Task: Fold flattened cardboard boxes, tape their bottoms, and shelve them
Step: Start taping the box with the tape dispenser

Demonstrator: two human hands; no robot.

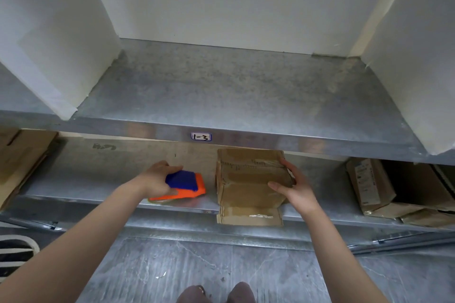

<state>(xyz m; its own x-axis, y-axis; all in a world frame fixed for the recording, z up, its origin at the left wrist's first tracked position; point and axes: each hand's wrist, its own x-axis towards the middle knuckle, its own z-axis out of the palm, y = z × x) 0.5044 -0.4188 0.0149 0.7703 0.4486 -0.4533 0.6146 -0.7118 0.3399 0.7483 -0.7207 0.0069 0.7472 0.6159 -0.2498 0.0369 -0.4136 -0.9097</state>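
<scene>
1. Brown cardboard box (248,187) sits on the lower metal shelf (98,179), one flap hanging over the front edge.
2. Right hand (295,189) grips the box's right side, with the thumb on top and the fingers curled round the far corner.
3. Left hand (155,179) clasps an orange-and-blue tape dispenser (187,183), which rests on the same shelf just left of the box.
4. Upper shelf (234,91) carries a label (201,136) on its front lip.
5. Flattened cardboard (19,155) leans at far left, and more boxes (371,184) stand at right.

Handwritten label (201,136) reading "1-3" on upper shelf (283,140) front edge, dark scrawl (104,147) on cardboard backing (147,154), possibly two characters, illegible, printed label (366,179) on right-hand box (384,192), too small to read
</scene>
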